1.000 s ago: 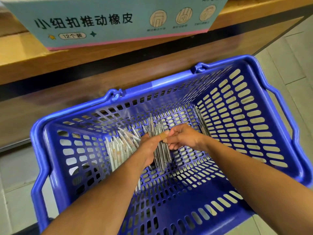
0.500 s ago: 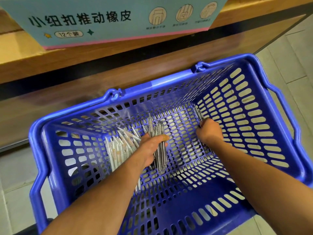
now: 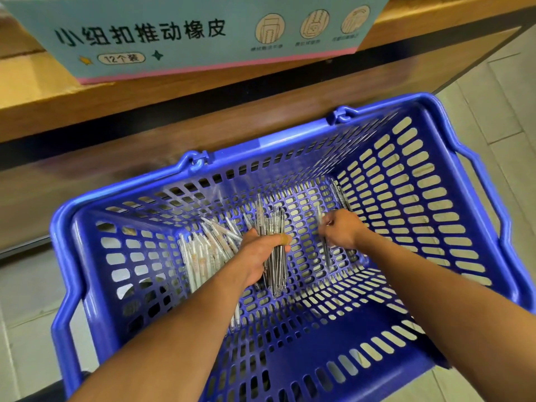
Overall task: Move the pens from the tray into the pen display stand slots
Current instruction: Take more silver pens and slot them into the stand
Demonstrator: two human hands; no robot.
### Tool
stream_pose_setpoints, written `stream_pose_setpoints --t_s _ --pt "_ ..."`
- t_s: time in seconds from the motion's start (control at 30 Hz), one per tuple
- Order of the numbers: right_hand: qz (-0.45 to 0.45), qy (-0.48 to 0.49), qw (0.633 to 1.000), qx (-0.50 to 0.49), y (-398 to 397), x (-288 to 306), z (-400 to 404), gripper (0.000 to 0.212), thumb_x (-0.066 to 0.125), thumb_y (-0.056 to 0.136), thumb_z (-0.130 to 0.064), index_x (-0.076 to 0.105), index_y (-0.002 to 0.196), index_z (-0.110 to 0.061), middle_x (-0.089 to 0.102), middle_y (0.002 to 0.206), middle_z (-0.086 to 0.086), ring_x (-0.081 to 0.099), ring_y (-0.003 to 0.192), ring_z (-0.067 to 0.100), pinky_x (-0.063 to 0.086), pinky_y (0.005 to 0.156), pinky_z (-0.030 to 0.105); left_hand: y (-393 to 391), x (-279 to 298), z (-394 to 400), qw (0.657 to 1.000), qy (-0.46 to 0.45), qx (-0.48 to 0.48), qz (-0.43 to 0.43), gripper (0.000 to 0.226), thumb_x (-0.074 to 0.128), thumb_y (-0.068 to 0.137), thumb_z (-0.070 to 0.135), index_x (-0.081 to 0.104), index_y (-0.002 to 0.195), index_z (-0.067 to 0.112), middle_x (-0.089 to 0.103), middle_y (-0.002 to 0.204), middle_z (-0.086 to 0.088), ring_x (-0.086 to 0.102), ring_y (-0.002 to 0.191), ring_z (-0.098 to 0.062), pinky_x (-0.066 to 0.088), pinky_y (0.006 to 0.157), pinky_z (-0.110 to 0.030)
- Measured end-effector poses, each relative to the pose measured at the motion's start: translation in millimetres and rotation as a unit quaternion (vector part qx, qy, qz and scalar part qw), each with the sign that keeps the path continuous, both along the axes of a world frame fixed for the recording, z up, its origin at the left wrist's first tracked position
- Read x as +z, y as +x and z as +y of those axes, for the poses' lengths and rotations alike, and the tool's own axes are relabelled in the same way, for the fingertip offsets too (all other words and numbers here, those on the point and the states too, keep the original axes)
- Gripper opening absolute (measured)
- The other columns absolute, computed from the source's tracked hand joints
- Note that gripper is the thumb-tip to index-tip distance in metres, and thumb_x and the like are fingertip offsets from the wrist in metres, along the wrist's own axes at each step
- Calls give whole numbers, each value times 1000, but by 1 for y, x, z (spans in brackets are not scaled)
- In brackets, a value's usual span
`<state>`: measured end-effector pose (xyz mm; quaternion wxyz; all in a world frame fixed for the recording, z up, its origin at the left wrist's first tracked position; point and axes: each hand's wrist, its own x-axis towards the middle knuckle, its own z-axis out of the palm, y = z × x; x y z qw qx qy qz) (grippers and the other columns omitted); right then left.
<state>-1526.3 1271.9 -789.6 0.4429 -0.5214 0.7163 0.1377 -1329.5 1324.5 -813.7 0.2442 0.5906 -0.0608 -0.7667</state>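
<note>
Pen bundle (image 3: 274,250) inside left hand (image 3: 261,250) fingers, one pen (image 3: 324,242) in right hand (image 3: 342,230)

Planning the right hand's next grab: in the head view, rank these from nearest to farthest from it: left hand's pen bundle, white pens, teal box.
1. Pen bundle, just left of the right hand.
2. White pens, basket's left side.
3. Teal box, shelf beyond the basket.
</note>
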Motion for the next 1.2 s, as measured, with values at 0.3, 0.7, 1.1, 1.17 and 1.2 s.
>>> stream_pose_setpoints --t_s 0.3,0.7,1.1,1.17,1.2 --pt "-291 151 939 -101 31 19 -7 5 61 90 0 64 93 -1 70 81 10 68 71 17 58 71 25 1 -3 1 1000 -5 -2 -6 125 87 65 22 2 157 18 10 165 -11 18 148 -29 17 120 -51" --pt "-317 197 906 -200 28 16 -1 13 69 80 -14 69 89 -4 73 88 15 72 76 19 60 70 27 0 -1 0 999 -22 -40 6 131 91 56 16 7 156 18 14 164 -13 23 147 -31 20 119 -52" --pt "-339 234 873 -263 29 21 -2 18 52 96 -3 66 104 5 72 94 21 73 85 26 60 73 28 -2 -11 0 987 -54 -83 -129 106 91 63 20 30 149 7 42 151 -12 44 135 -29 37 109 -37" --pt "-357 242 861 -268 26 23 -2 20 55 93 -7 66 106 4 72 99 19 72 90 26 59 77 28 -1 -10 -1 989 -52 -64 -126 110 91 64 21 26 151 6 37 155 -12 41 137 -29 37 107 -34" --pt "-368 251 854 -270 24 23 -3 24 59 89 -11 66 107 3 72 101 18 71 92 26 59 77 28 -1 -9 -1 989 -53 -64 -126 110 91 63 21 26 151 6 37 154 -12 42 137 -29 37 107 -35"
